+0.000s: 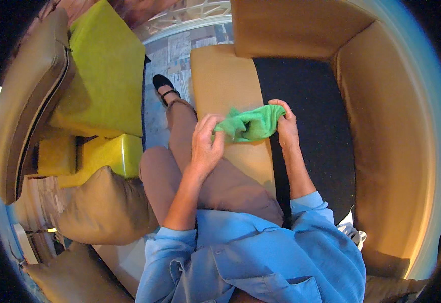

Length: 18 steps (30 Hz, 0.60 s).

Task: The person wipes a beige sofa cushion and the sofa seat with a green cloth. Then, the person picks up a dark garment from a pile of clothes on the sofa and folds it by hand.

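Observation:
A green cloth [263, 120] is stretched between my two hands, bunched and folded in its middle. My left hand [207, 141] pinches its left end between thumb and fingers. At the other end, my right hand [286, 123] grips the cloth's upper right corner. The cloth hangs above the tan strip of the sofa base [226, 81], in front of my thigh. Beside that strip, under my right forearm, lies the black fabric part of the seat base [300, 102].
Brown sofa backrests [387, 140] rise at the right and far side. A yellow-green cushion [107, 72] and a brown cushion [35, 102] lean at the left. Another brown cushion [107, 208] lies near my left elbow. Crumpled white material [351, 229] sits by my right sleeve.

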Motion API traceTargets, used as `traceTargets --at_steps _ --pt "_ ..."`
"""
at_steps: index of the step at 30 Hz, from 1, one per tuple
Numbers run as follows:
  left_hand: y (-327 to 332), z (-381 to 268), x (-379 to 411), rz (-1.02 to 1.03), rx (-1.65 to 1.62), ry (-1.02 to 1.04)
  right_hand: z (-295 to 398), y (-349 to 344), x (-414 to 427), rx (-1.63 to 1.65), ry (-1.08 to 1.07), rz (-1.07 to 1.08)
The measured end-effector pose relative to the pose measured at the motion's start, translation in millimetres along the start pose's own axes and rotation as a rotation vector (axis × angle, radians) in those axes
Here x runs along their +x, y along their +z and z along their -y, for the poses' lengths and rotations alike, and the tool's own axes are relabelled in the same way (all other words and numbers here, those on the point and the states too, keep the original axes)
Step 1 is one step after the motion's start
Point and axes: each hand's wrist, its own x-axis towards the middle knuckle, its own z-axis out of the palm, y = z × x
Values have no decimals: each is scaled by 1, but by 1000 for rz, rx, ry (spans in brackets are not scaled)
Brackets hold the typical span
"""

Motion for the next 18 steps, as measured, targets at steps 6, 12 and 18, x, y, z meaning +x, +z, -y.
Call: traceTargets --at_steps 6,12,18 --pt "4 12 -13 -31 -363 -344 -23 -5 6 303 136 43" --pt "3 16 -3 -146 -615 -542 -29 7 -10 205 126 112" --pt "-7 32 7 -230 -379 -440 16 4 -28 -130 -131 268"
